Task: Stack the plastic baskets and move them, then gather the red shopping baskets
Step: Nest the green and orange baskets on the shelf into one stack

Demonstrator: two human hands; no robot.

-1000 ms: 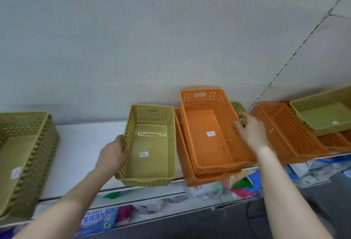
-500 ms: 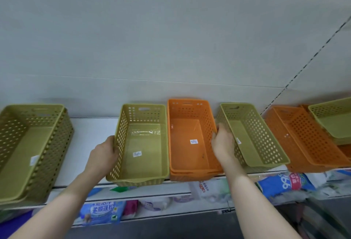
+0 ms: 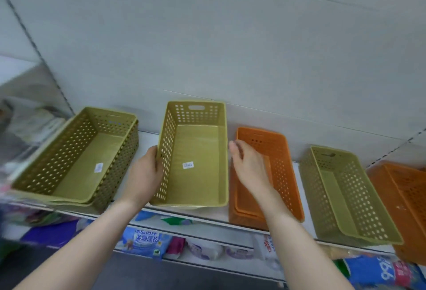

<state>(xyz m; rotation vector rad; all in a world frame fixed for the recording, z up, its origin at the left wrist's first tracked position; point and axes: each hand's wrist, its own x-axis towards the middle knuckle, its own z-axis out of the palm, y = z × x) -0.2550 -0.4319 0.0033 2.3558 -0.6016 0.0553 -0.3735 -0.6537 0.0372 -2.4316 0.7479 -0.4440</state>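
A row of perforated plastic baskets stands on a white shelf (image 3: 147, 137). My left hand (image 3: 145, 174) grips the left wall of the middle olive-green basket (image 3: 196, 151), which looks raised off the shelf. My right hand (image 3: 249, 165) hovers with fingers apart just right of that basket, over the nested orange baskets (image 3: 283, 163), holding nothing. At the left sits a larger stack of olive-green baskets (image 3: 76, 158). Right of the orange ones stands another olive-green basket (image 3: 345, 193), then more orange baskets (image 3: 405, 197) at the frame's right edge.
A grey panelled wall rises behind the shelf. Below the shelf edge, a lower shelf holds packaged goods, among them a blue pack (image 3: 145, 241) and another blue pack (image 3: 378, 271). The far left is blurred.
My right hand let go of the orange baskets, now lying nested on the shelf, and moved left toward the green basket. My left hand lifted that basket. The view swung left.
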